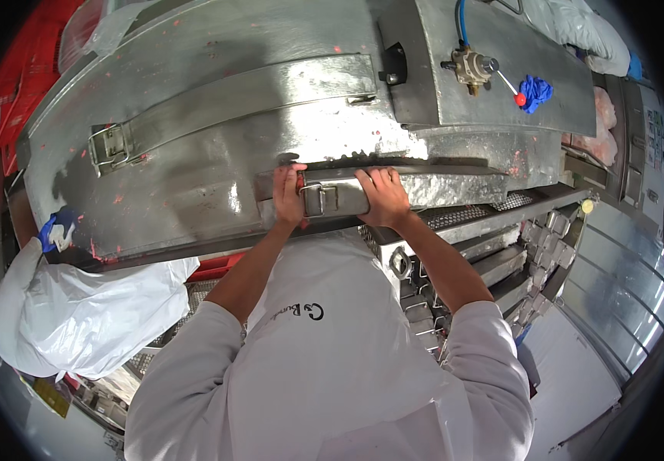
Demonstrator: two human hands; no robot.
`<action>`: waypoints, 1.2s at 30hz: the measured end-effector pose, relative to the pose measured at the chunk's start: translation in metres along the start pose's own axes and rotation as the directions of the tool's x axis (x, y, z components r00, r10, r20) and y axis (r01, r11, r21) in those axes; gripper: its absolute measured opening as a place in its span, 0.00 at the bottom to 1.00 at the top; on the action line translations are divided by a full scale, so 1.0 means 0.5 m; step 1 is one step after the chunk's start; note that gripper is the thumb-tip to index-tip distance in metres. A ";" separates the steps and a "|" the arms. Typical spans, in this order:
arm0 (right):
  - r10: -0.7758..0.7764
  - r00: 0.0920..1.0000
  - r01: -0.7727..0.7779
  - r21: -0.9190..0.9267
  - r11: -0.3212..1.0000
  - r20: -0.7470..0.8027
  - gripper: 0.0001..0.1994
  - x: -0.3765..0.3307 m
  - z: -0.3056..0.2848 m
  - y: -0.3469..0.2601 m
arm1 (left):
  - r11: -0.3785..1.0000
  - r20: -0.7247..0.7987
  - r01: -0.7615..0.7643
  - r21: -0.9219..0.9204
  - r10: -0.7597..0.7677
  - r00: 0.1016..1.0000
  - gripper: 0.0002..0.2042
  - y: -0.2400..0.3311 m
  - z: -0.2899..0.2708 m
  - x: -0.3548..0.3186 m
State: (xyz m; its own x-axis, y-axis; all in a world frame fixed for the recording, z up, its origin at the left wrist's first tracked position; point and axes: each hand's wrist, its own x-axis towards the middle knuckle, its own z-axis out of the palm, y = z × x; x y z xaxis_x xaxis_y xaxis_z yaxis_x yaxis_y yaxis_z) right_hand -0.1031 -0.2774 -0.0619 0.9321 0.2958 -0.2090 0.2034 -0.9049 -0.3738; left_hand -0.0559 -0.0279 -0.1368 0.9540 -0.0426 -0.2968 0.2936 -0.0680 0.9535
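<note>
— You're on the far end of the feed; what is being held, and where?

— I have a long, narrow steel mould (439, 189), lying left to right along the near edge of the steel counter (186, 207). It sits directly beneath both hands, straight ahead of my white apron (324, 307). Whether its underside rests fully on the metal, I cannot tell.

— And the grip?

— My bare left hand (289, 197) is clasped over the mould near its left end, just left of a wire latch (319, 199), fingertips bent over the far edge. My bare right hand (384, 198) is clasped over it on the other side of that latch, fingers curled across the top. Most of the mould's length runs on to the right, beyond that hand. I can't make out the thumbs clearly.

— What lies around it?

— Farther back, well apart from my fingers, a second steel mould (247, 106) lies parallel, its latch at the left. Upper right, a crumpled blue glove (535, 93) lies beside a red-knobbed lever (510, 86). At far left I see a co-worker's blue-gloved hand (55, 233) at the counter's edge. Lower right, more moulds fill a metal rack (466, 223).
</note>
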 end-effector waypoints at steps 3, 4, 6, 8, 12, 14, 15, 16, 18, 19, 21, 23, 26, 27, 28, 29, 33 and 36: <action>-0.004 1.000 0.004 0.013 1.000 -0.014 0.45 0.001 -0.002 0.001 | 0.999 -0.013 -0.028 0.034 0.028 1.000 0.18 0.007 0.002 0.005; -0.005 1.000 0.005 0.016 1.000 -0.019 0.45 -0.001 -0.001 0.002 | 0.996 -0.002 -0.052 0.072 0.052 0.999 0.18 0.021 -0.001 0.008; 0.000 1.000 0.000 0.010 1.000 -0.018 0.45 0.001 0.001 0.005 | 0.980 0.044 0.042 0.195 -0.051 0.998 0.20 0.044 -0.007 0.014; 0.008 1.000 -0.008 -0.007 1.000 -0.006 0.46 0.000 0.006 0.005 | 0.943 0.061 0.168 0.286 -0.193 0.979 0.22 0.064 -0.017 0.024; 0.007 0.999 -0.005 0.044 0.999 -0.044 0.45 0.028 0.008 -0.033 | 0.873 0.072 0.367 0.321 -0.409 0.910 0.26 0.081 -0.096 0.044; -0.022 0.995 0.027 0.054 0.998 -0.095 0.46 0.060 0.018 -0.070 | 0.906 0.038 0.348 0.242 -0.367 0.930 0.26 0.086 -0.130 0.041; -0.039 0.992 0.047 0.058 0.997 -0.123 0.46 0.081 0.022 -0.091 | 0.935 -0.019 0.304 0.183 -0.305 0.952 0.26 0.100 -0.144 0.035; -0.048 0.993 0.055 0.066 0.996 -0.107 0.49 0.099 0.028 -0.108 | 0.959 -0.079 0.253 0.126 -0.245 0.966 0.27 0.111 -0.158 0.028; -0.054 0.983 0.073 0.106 0.992 -0.178 0.52 0.148 0.037 -0.156 | 0.939 -0.260 0.060 0.337 0.032 0.965 0.28 0.059 -0.213 0.006; -0.054 0.976 0.082 0.124 0.989 -0.211 0.54 0.169 0.034 -0.178 | 0.876 -0.268 -0.040 0.481 0.190 0.944 0.29 0.053 -0.235 -0.006; -0.024 0.988 0.041 0.113 0.993 -0.152 0.57 0.180 0.003 -0.199 | 0.781 -0.247 -0.063 0.621 0.271 0.930 0.30 0.050 -0.270 -0.042; 0.031 0.997 -0.025 0.078 0.997 -0.077 0.58 0.143 -0.040 -0.165 | 0.784 -0.195 0.023 0.621 0.126 0.973 0.30 0.060 -0.290 -0.074; 0.107 0.994 -0.110 -0.116 0.987 -0.034 0.59 0.092 -0.021 -0.043 | 0.858 -0.342 -0.001 0.514 0.206 0.917 0.26 0.067 -0.301 -0.070; 0.093 0.995 -0.096 -0.098 0.991 -0.035 0.58 0.096 -0.021 -0.039 | 0.866 -0.356 -0.007 0.500 0.213 0.910 0.26 0.067 -0.314 -0.067; 0.078 0.996 -0.080 -0.081 0.993 -0.037 0.58 0.102 -0.015 -0.042 | 0.859 -0.418 0.011 0.512 0.237 0.877 0.26 0.042 -0.329 -0.067; 0.073 0.997 -0.075 -0.081 0.994 -0.034 0.57 0.108 -0.007 -0.052 | 0.869 -0.448 0.045 0.492 0.209 0.869 0.26 0.032 -0.350 -0.076; 0.048 0.999 -0.048 -0.107 0.993 -0.005 0.56 0.139 0.005 -0.105 | 0.898 -0.547 0.165 0.407 0.094 0.832 0.24 0.005 -0.439 -0.140; 0.013 0.998 -0.018 -0.100 0.995 -0.054 0.59 0.182 0.035 -0.166 | 0.911 -0.636 0.210 0.354 0.070 0.768 0.21 0.001 -0.515 -0.219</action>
State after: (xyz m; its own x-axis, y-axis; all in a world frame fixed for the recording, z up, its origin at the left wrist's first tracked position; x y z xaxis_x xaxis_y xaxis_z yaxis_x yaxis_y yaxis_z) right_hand -0.0406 -0.1703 -0.0658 0.9495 0.2672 -0.1646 0.2153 -0.9362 -0.2777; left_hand -0.1447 0.2332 -0.0901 0.7922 0.5967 -0.1279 0.4464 -0.4238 0.7881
